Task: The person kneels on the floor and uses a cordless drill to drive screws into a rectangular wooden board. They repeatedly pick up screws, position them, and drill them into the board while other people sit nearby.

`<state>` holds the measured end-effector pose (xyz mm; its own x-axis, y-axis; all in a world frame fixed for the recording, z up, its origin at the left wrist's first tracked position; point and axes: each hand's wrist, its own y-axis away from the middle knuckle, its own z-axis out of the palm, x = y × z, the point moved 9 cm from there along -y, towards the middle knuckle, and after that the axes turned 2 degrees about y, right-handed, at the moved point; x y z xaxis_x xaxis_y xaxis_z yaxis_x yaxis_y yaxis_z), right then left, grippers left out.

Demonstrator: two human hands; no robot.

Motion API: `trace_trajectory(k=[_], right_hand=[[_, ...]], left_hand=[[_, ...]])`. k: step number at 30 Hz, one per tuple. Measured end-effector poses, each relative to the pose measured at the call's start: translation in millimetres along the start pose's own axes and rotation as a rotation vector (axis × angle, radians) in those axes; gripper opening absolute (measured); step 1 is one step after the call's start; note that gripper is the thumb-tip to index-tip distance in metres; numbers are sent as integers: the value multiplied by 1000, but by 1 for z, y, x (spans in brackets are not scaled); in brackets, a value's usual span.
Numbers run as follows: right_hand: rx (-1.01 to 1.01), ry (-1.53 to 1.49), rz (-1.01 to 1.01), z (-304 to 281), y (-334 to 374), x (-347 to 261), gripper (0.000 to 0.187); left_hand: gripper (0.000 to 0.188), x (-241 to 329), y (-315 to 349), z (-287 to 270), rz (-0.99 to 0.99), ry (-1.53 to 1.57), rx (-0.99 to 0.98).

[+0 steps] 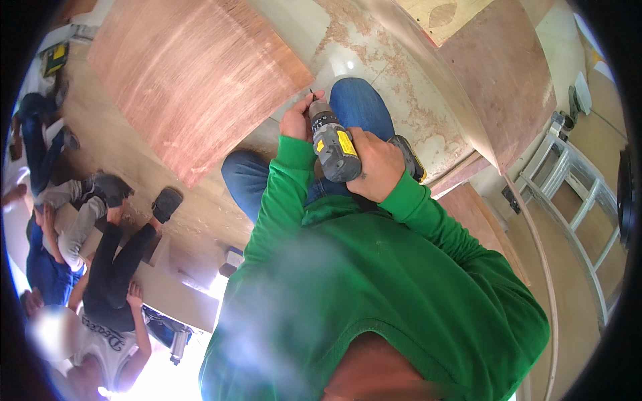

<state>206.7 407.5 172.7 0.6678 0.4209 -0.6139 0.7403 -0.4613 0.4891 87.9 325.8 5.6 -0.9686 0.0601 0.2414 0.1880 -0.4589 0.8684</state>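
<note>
A grey and black cordless drill (332, 148) with yellow labels is in my right hand (381, 164). My right fingers wrap its grip, and the battery shows beyond the hand. The drill's chuck and dark bit point away from me, toward the near corner of a reddish-brown plywood board (207, 70). My left hand (296, 121) is closed right beside the chuck, its fingertips pressed together near the bit's tip. Whatever those fingers hold is too small to tell. Whether the bit touches the board cannot be made out.
Another wood panel (495, 73) stands at the far right. An aluminium ladder (575, 194) leans at the right edge. Sawdust (401, 73) litters the floor ahead. At the left, several people sit low; one wears a white shirt (110, 344). A dark shoe (167, 204) rests near the plywood.
</note>
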Motion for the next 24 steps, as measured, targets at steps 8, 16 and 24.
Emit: trace_trajectory(k=[8, 16, 24], right_hand=[[-89, -10, 83, -26, -51, -15, 59], [-172, 5, 173, -34, -77, -25, 55], [-190, 20, 209, -29, -97, -27, 53]], left_hand=[[31, 26, -21, 6, -81, 22, 112], [30, 39, -29, 6, -169, 38, 98], [28, 32, -51, -4, -223, 62, 18]])
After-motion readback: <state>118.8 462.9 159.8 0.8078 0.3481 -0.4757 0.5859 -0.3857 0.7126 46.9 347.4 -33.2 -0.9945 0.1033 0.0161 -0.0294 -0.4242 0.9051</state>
